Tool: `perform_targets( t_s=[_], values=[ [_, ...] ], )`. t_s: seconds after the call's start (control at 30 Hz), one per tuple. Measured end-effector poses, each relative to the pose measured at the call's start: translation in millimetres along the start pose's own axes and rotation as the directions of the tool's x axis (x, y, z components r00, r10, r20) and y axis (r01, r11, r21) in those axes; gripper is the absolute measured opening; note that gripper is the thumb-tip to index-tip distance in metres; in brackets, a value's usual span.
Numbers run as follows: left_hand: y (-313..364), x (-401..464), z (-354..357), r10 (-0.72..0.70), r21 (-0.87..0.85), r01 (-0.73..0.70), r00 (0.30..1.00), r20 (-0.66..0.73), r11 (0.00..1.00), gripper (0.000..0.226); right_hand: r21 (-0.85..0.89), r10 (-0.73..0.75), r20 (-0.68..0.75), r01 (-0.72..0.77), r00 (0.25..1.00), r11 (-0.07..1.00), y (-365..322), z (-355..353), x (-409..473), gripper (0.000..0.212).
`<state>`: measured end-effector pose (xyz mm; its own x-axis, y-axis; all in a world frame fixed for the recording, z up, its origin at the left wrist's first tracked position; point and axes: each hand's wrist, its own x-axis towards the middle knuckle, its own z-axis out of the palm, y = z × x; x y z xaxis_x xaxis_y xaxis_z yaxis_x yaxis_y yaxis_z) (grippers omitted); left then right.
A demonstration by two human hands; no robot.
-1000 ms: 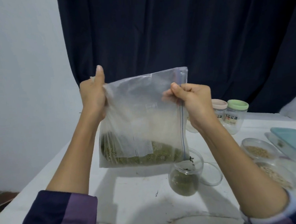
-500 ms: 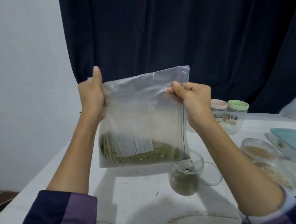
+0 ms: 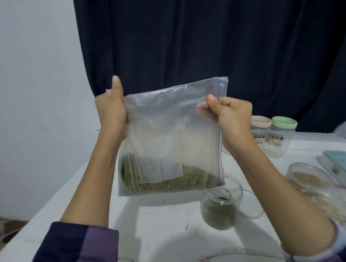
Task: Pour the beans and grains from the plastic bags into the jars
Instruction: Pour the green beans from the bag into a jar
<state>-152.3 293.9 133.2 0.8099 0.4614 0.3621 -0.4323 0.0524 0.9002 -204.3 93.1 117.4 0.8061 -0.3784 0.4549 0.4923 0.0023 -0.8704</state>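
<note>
I hold a clear zip bag (image 3: 172,131) up in front of me, turned so its zipper edge runs down the right side. Green beans (image 3: 171,183) lie along its lower edge. My left hand (image 3: 112,114) grips the bag's upper left corner, thumb pointing up. My right hand (image 3: 230,117) pinches the zipper edge near the top. Just below the bag's lower right corner stands an open clear jar (image 3: 221,211), partly filled with green beans.
Two lidded jars, one pink-topped (image 3: 261,129) and one green-topped (image 3: 283,138), stand behind my right arm. Open tubs of tan grains (image 3: 308,177) (image 3: 331,210) and a teal-lidded box (image 3: 344,167) sit at the right of the white table (image 3: 164,232). A clear lid (image 3: 252,209) lies by the jar.
Hardly anything moved. The bag shifted very slightly and the beans settled a little toward its lower right corner over the jar.
</note>
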Motion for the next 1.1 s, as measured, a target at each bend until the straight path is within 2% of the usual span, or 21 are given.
perform_targets(
  t_s=[0.33,0.4,0.5,0.6,0.67,0.77,0.83,0.97,1.1],
  values=[
    [0.8,-1.5,0.6,-0.001,-0.021,0.000,1.000,-0.020,1.000,0.053,-0.079,-0.054,0.016,0.055,0.998,0.995,-1.3,3.1,2.2,0.026],
    [2.5,-3.3,2.1,0.009,-0.018,-0.009,1.000,0.015,1.000,0.053,-0.090,-0.043,0.045,0.047,0.998,0.995,1.0,3.2,2.1,0.027],
    [4.2,-3.7,2.2,0.041,-0.003,-0.041,0.999,0.001,0.999,0.053,-0.059,-0.034,0.022,0.035,0.999,0.998,2.1,2.5,2.2,0.028],
    [3.4,-2.0,-0.7,0.026,-0.009,-0.026,1.000,-0.005,1.000,0.053,-0.052,-0.021,0.071,0.025,0.997,0.998,0.8,3.5,0.7,0.030],
    [2.8,-1.0,-0.9,0.024,-0.003,-0.025,1.000,-0.017,1.000,0.052,-0.042,-0.030,0.034,0.032,0.999,0.999,1.8,3.1,0.3,0.031],
    [2.8,-3.7,-0.5,0.044,-0.001,-0.044,0.999,0.025,0.999,0.053,-0.021,-0.014,0.078,0.016,0.997,1.000,2.0,3.6,-0.5,0.028],
    [3.3,-3.0,-0.7,0.049,-0.007,-0.049,0.999,0.000,0.999,0.053,-0.003,-0.005,0.049,0.006,0.999,1.000,1.4,2.7,0.1,0.027],
    [3.0,-3.7,-0.1,0.048,0.005,-0.048,0.998,0.030,0.999,0.054,-0.053,-0.002,0.089,0.007,0.996,0.999,0.3,3.5,-0.2,0.026],
    [2.0,-3.1,-0.3,0.032,0.011,-0.032,0.999,0.004,0.999,0.053,-0.063,-0.018,0.052,0.021,0.998,0.998,0.4,0.3,0.1,0.028]
  ],
)
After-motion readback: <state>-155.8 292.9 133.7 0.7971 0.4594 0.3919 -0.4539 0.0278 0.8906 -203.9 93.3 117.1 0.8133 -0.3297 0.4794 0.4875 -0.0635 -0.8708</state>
